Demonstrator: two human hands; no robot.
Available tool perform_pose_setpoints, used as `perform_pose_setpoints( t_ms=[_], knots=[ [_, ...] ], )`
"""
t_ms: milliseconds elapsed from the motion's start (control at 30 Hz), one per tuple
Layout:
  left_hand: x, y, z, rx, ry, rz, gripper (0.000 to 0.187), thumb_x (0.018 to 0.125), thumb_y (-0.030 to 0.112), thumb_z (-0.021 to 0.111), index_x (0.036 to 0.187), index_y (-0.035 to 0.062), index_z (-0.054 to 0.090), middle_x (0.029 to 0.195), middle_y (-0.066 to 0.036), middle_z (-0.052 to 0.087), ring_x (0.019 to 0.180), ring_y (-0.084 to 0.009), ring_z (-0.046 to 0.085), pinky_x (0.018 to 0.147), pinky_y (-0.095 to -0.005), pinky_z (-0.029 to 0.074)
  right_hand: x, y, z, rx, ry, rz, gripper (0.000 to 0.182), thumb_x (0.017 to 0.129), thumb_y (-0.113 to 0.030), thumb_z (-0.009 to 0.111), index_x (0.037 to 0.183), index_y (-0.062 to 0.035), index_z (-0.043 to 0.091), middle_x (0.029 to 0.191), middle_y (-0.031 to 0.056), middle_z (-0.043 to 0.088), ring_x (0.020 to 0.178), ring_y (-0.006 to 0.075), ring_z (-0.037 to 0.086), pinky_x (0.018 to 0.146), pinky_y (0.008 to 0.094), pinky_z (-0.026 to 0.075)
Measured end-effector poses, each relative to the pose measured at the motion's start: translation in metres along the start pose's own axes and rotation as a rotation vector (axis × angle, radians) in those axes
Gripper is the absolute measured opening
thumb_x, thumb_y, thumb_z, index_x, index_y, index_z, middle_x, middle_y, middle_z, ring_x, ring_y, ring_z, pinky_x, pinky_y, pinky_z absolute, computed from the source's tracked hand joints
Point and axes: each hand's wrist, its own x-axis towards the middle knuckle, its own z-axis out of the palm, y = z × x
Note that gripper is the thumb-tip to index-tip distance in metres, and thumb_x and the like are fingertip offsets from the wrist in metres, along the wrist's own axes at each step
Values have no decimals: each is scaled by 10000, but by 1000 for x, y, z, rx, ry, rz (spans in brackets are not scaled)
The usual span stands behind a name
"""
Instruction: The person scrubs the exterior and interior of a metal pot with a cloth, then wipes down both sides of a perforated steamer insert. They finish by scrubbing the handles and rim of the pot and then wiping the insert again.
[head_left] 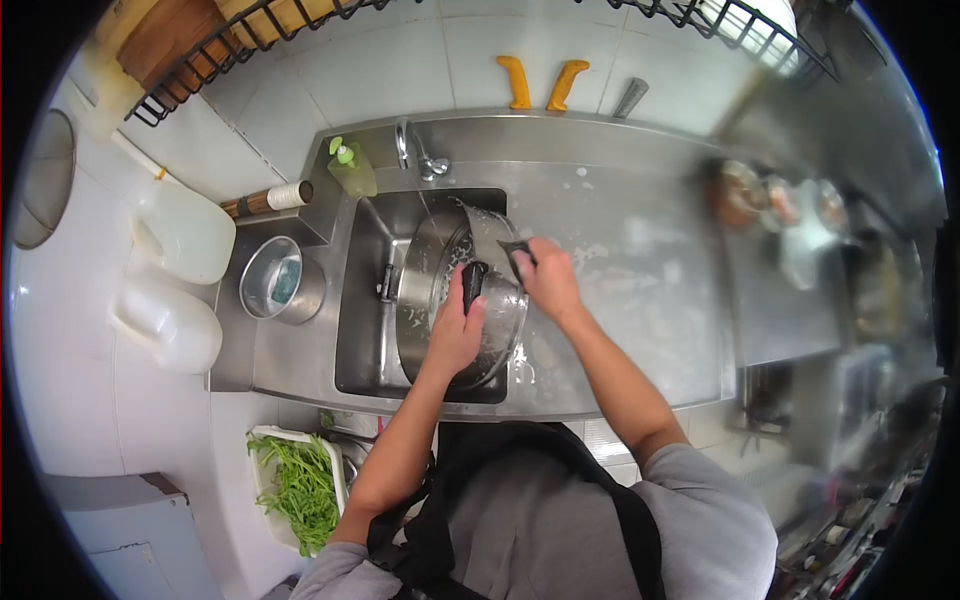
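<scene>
The steel pot (450,290) lies tilted in the sink (360,340), below the tap (405,145). The left hand (455,335) grips its black handle (473,283) — fingers closed. The right hand (548,280) pinches a dark scrubbing pad (515,250) against the rim. A soap bottle (350,170) stands behind — a small bowl (272,283) sits left.

A working kitchen: a stainless steel sink (365,330) and tap (405,140) mid-frame, white tiled wall (400,60) above, soap bottle (352,170), greens (300,490) at lower left.
</scene>
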Motion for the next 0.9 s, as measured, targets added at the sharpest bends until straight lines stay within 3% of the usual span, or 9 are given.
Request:
perform_pose_setpoints(
  t_ms=[67,167,233,333,400,533,600,767,900],
  knots=[
    [2,-1,0,4,33,61,606,964,210,485,1470,-28,253,1193,-312,584,1105,-443,580,951,-423,441,-17,-14,17,223,70,-131,216,854,-40,588,1054,21,642,1079,235,653,1013,393,619,860,441,501],
    [2,1,0,-23,34,35,597,966,212,482,1466,-30,265,1223,-311,569,1124,-440,570,967,-428,431,-47,-25,45,284,175,-231,298,831,7,559,1120,44,616,1119,233,646,1054,388,616,918,422,498],
    [5,-5,2,53,67,61,585,976,238,473,1487,46,261,1206,-273,586,1076,-407,597,942,-408,436,-50,-15,55,176,270,-353,388,793,54,529,1175,51,594,1170,234,631,1089,380,611,964,411,486],
    [4,1,-1,42,14,-12,610,957,199,492,1469,-27,252,1275,-320,531,1163,-453,544,999,-437,414,-47,17,37,-137,149,-342,406,788,67,511,1185,52,597,1193,238,624,1108,375,606,979,424,475],
    [-2,5,-3,39,-8,-9,611,951,188,498,1468,-26,251,1279,-322,527,1167,-458,539,1000,-440,413,-38,23,21,3,63,-69,403,827,54,520,1219,9,603,1171,221,642,1054,378,634,932,406,507],
    [-32,-7,0,72,-2,-30,615,906,149,557,1437,-31,303,1247,-301,556,1139,-454,558,970,-442,440,-46,-12,4,355,-53,-241,405,841,24,544,1234,-41,614,1153,206,654,1039,363,644,921,396,512],
    [-43,-10,0,46,3,-104,612,864,138,613,1401,-24,366,1187,-264,602,1103,-417,594,933,-422,469,-54,-33,-4,500,-307,-262,374,844,-1,558,1199,-75,648,1150,192,657,1036,352,644,914,385,516],
    [-56,-23,1,-9,47,-75,606,854,136,635,1387,-13,389,1179,-248,614,1092,-380,613,918,-410,476,-69,8,13,469,-366,-165,334,888,-25,552,1199,-92,656,1126,187,669,1038,340,646,906,382,515],
    [-57,-25,-1,1,0,-81,624,860,144,638,1414,19,378,1204,-238,611,1121,-351,610,954,-397,461,-65,-31,2,547,-385,-148,353,882,-38,572,1223,-90,643,1138,178,669,1068,325,642,914,361,518]
  ],
)
